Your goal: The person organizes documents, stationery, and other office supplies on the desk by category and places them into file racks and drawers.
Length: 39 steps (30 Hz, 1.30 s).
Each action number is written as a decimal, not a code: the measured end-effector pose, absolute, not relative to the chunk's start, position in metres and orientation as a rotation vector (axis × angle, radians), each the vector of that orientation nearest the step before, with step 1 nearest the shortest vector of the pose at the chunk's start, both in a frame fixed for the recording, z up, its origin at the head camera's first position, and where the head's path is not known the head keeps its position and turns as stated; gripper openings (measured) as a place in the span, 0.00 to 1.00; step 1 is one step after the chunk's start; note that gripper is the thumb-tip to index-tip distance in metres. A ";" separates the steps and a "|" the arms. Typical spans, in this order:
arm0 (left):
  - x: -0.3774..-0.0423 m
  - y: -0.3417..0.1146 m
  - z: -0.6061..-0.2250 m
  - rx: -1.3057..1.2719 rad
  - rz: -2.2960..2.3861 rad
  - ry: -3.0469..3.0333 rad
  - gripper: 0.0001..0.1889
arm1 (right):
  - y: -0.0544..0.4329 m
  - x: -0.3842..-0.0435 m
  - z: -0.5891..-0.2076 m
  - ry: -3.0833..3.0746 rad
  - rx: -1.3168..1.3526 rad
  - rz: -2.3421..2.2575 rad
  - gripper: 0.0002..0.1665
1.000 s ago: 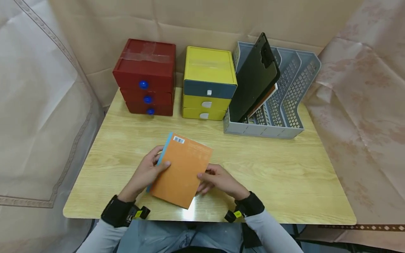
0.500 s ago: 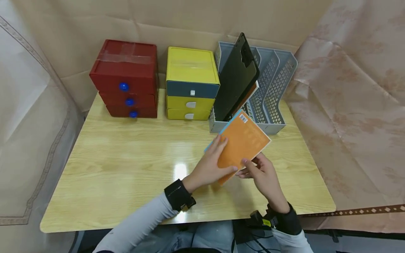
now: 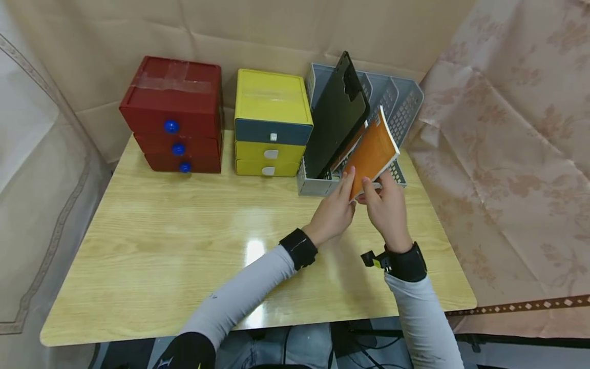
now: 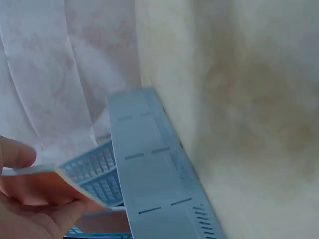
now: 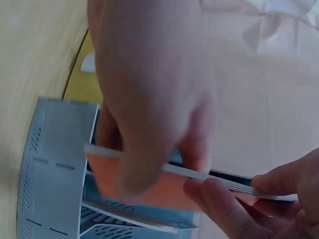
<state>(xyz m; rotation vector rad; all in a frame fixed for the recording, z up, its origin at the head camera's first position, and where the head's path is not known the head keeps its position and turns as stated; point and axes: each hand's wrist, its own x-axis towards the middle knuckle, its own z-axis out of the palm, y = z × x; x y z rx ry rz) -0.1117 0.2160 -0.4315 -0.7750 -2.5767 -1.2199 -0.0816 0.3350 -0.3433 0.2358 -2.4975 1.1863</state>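
An orange book (image 3: pixel 372 151) with pale page edges and a barcode near its top corner is held tilted up over the grey file organizer (image 3: pixel 315 186). My left hand (image 3: pixel 333 212) grips its lower left side, thumb along the cover. On the lower right edge, my right hand (image 3: pixel 386 207) pinches the book between thumb and fingers. In the left wrist view, the book (image 4: pixel 40 184) is beside the organizer's slotted front wall (image 4: pixel 149 159). A black clipboard (image 3: pixel 338 120) leans in the organizer's left compartment, with another thin orange-brown item (image 3: pixel 349 148) behind it, mostly hidden.
Left of the organizer stands a yellow drawer box (image 3: pixel 272 102) with a dark blue top drawer. Farther left is a dark red drawer box (image 3: pixel 172 113) with blue knobs. All stand along the back of the wooden table (image 3: pixel 175 256), before a beige cloth (image 3: pixel 267 31).
Both hands have carried the orange book from the table's front to the organizer at the back right, turning it more upright. The head view has shifted to the right.
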 end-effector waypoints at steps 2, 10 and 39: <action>-0.125 0.222 -0.429 -0.736 -1.192 -2.603 0.43 | 0.335 -0.098 -0.346 -2.475 0.230 1.161 0.21; -0.156 0.231 -0.428 -0.627 -1.135 -2.728 0.39 | 0.334 -0.163 -0.377 -2.398 0.082 1.240 0.20; -0.169 0.214 -0.463 -0.776 -0.296 -2.778 0.20 | 0.341 -0.268 -0.438 -2.539 -0.111 0.914 0.18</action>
